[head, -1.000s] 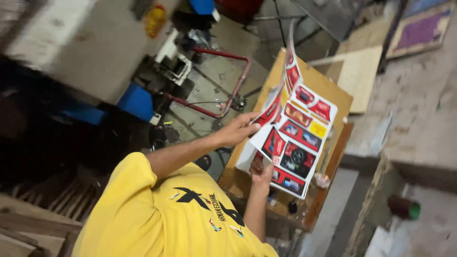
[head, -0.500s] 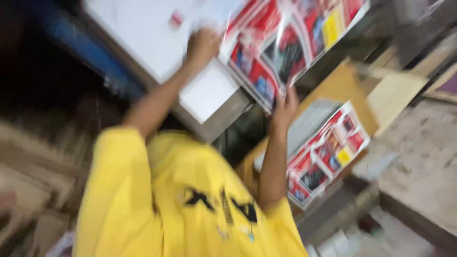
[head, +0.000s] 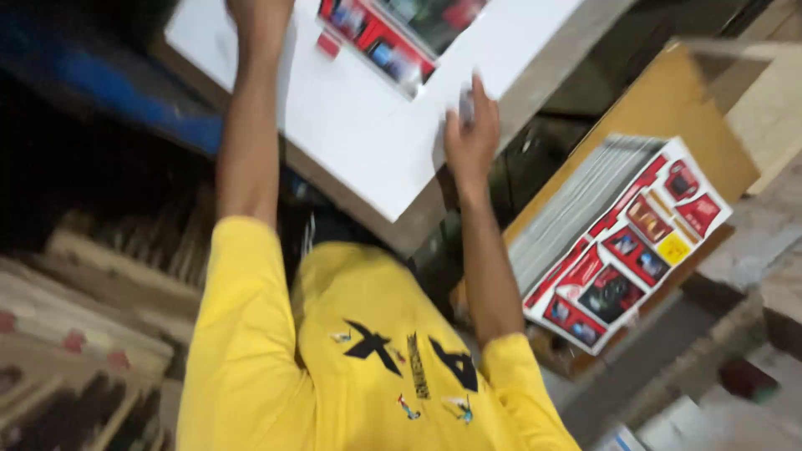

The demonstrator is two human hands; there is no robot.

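Observation:
A printed sheet (head: 399,33) with red, black and blue panels lies on a white tabletop (head: 368,142) at the top of the view, partly cut off by the frame. My left hand (head: 259,21) rests on the table just left of the sheet; its fingers are out of frame. My right hand (head: 472,134) lies on the table at the sheet's lower right edge, fingers stretched and touching that edge. My yellow shirt (head: 359,359) fills the bottom.
A stack of the same printed sheets (head: 618,242) sits on a brown board (head: 660,108) to the right, below table level. A blue part (head: 109,92) runs under the table at left. Woven mats or pallets (head: 83,334) lie at lower left.
Both hands lifted one printed sheet off the stack, swung it up and left, and laid it on the white table. The view followed, so the stack now sits at right.

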